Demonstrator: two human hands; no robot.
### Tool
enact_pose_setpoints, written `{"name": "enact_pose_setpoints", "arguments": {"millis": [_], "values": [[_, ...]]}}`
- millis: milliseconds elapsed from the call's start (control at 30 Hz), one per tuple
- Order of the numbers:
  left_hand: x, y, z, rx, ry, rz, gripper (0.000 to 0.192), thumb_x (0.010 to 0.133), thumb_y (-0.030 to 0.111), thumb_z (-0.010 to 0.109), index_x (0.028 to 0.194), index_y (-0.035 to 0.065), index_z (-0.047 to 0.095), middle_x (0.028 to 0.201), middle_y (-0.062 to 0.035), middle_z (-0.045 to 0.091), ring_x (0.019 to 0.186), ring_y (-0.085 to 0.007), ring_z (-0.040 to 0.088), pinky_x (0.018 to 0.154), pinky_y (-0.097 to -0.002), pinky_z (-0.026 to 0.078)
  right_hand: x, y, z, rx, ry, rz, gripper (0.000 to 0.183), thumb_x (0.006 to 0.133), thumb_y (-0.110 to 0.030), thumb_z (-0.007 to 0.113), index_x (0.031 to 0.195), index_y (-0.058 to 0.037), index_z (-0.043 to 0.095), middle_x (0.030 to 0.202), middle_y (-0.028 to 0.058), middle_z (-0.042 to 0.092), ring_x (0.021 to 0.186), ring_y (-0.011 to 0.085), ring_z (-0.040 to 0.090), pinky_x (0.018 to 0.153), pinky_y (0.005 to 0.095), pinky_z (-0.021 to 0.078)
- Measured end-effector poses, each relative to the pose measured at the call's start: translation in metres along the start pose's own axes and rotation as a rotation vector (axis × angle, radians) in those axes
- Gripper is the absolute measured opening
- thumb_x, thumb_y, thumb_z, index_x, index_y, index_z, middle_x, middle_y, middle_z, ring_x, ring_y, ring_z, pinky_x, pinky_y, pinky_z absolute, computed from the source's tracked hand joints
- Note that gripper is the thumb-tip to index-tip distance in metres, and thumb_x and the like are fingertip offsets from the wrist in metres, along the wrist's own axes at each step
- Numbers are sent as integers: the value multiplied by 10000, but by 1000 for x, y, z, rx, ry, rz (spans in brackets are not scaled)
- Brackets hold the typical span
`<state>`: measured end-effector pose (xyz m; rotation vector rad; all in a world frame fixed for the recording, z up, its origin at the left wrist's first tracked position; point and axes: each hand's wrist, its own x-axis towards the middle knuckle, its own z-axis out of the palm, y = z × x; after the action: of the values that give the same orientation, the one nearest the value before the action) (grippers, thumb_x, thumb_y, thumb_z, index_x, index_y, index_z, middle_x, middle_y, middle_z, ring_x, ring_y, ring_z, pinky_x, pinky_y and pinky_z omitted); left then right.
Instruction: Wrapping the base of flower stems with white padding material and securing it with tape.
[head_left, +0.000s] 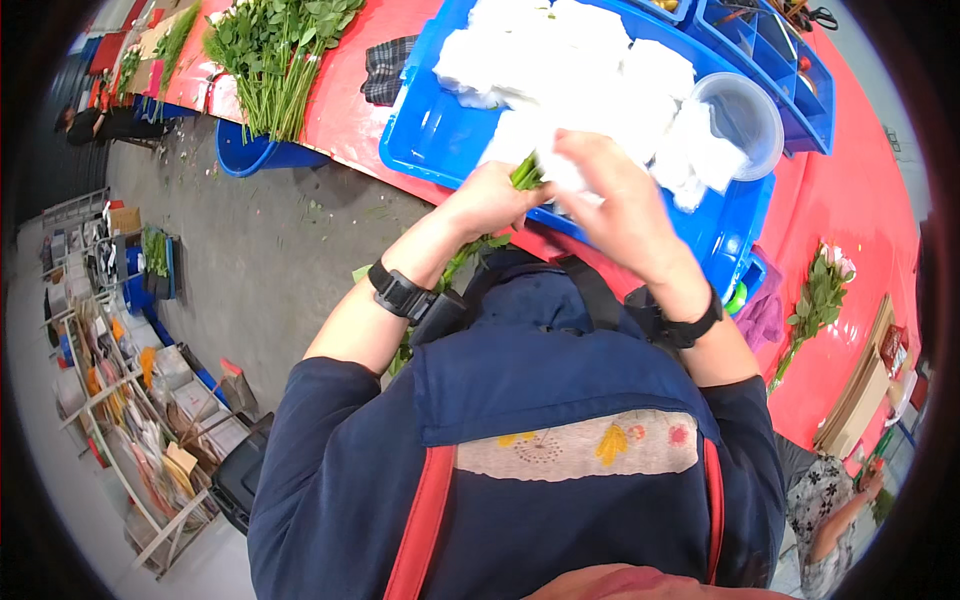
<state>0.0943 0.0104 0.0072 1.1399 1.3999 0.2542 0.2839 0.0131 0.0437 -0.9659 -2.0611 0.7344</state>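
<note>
My left hand (491, 196) is closed around a bunch of green flower stems (527, 174), their cut ends pointing up toward the tray and the leaves hanging down past my left wrist. My right hand (611, 199) is beside the stem ends, slightly blurred, with a piece of white wet-looking padding (564, 176) at its fingers. Both hands are over the near edge of a blue plastic tray (442, 154). Stacks of white padding (532, 52) lie in the tray. A clear round plastic tub (761, 124) sits at its right, with more white pieces beside it. The flower heads are hidden.
Bundled leafy stems (277, 82) lie on the red-covered table (345, 90) above a blue bucket (244, 150). A blue compartment organizer (814, 112) stands behind the tray. Pale pink roses (817, 300) and a purple cloth (761, 304) lie right. Other people are at far left and lower right.
</note>
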Motion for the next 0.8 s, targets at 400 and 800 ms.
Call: {"name": "enact_pose_setpoints", "arguments": {"millis": [400, 800], "values": [[-18, -1, -6, -219, -121, 73, 275, 839, 265, 682, 975, 31, 630, 673, 9, 551, 488, -59, 464, 404, -217, 336, -7, 37, 38, 797, -92, 575, 797, 761, -147, 751, 1453, -58, 365, 1404, 122, 469, 1264, 228, 466, 1041, 361, 382], [-17, -21, -19, -677, -460, 122, 303, 894, 349, 611, 943, 54, 562, 647, -35, 503, 447, -120, 431, 411, -253, 342, -1, 19, 53, 1481, -276, 595, 672, 737, -116, 767, 1333, -53, 461, 1129, 91, 600, 1021, 195, 606, 883, 304, 505]]}}
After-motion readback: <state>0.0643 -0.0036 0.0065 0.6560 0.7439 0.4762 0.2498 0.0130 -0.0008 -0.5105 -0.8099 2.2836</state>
